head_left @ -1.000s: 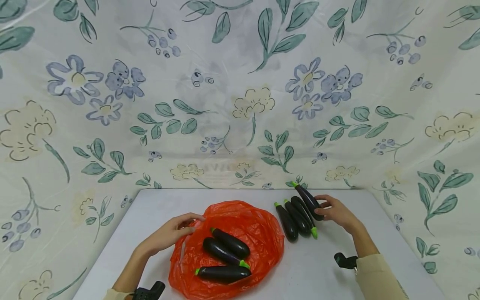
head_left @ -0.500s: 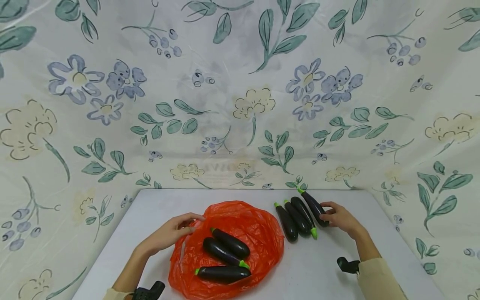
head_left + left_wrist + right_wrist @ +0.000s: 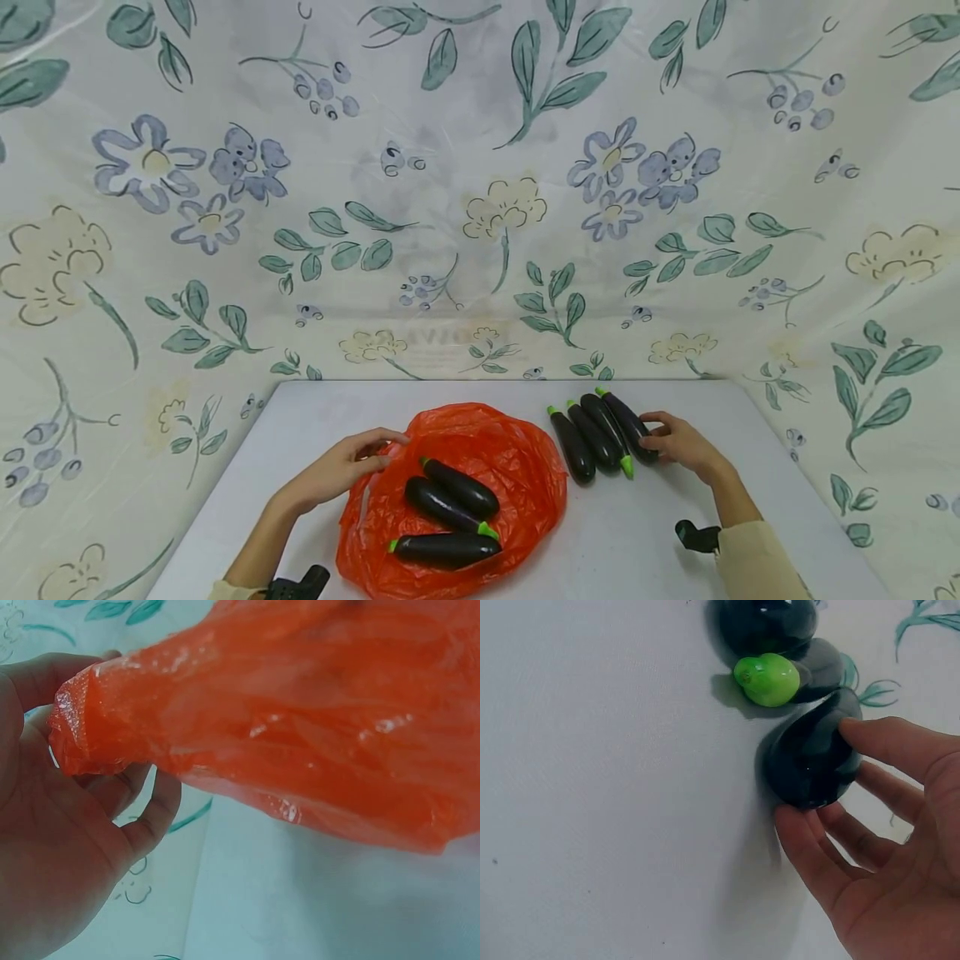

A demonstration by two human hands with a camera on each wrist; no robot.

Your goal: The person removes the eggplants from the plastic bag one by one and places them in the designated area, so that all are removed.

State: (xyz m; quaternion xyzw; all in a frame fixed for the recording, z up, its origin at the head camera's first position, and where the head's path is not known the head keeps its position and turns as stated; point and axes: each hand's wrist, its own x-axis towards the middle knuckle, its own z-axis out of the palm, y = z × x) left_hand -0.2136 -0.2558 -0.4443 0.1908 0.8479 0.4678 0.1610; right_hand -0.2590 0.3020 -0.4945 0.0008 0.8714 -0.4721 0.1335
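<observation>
My right hand [image 3: 686, 447] holds a dark purple eggplant [image 3: 628, 423] by its rounded end, thumb on one side and fingers on the other. Its green stem points toward the table's back edge. Three more eggplants [image 3: 573, 447] lie alongside it on the left; one of these has its green stem [image 3: 769, 679] toward the front. My left hand [image 3: 347, 460] pinches the rim of a red plastic bag [image 3: 528, 467], whose gathered edge sits between thumb and fingers in the left wrist view. Inside the spread bag lie three eggplants [image 3: 447, 549].
A white table [image 3: 622, 550] carries everything. Behind it hangs a floral cloth [image 3: 480, 275], which also runs along both sides. Each wrist wears a black camera [image 3: 697, 536].
The right hand has brought its eggplant toward the front and down against the end of the row, having tilted out over the back edge before. The left hand and bag stay put.
</observation>
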